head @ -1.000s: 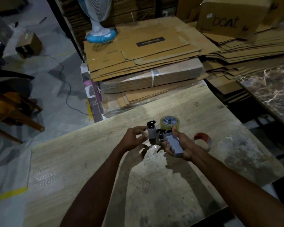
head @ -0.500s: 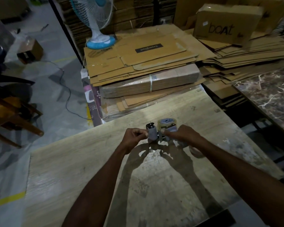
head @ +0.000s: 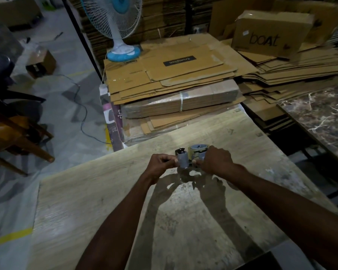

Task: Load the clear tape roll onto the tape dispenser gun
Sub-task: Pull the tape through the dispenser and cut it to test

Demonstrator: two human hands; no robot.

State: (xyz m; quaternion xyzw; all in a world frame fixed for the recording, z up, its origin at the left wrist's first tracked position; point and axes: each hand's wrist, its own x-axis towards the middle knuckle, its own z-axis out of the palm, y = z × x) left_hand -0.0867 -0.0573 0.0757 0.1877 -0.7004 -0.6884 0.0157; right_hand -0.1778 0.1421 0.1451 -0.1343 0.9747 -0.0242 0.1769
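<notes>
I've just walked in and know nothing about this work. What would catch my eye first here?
Two bare hands meet at the middle of the wooden table: the left hand and right hand hold a grey tape dispenser gun with a clear tape roll on it. Behind the table, flattened cardboard sheets lie stacked, with a blue and white fan standing on their far left corner and a box marked "boat" at the far right.

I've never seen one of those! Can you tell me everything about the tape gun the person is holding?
The tape dispenser gun is small, grey plastic with dark metal parts. A grey roller stands at its front, and the clear tape roll sits on its hub behind. It is held just above the wooden table. The left hand pinches beside the roller; the right hand covers its handle.
</notes>
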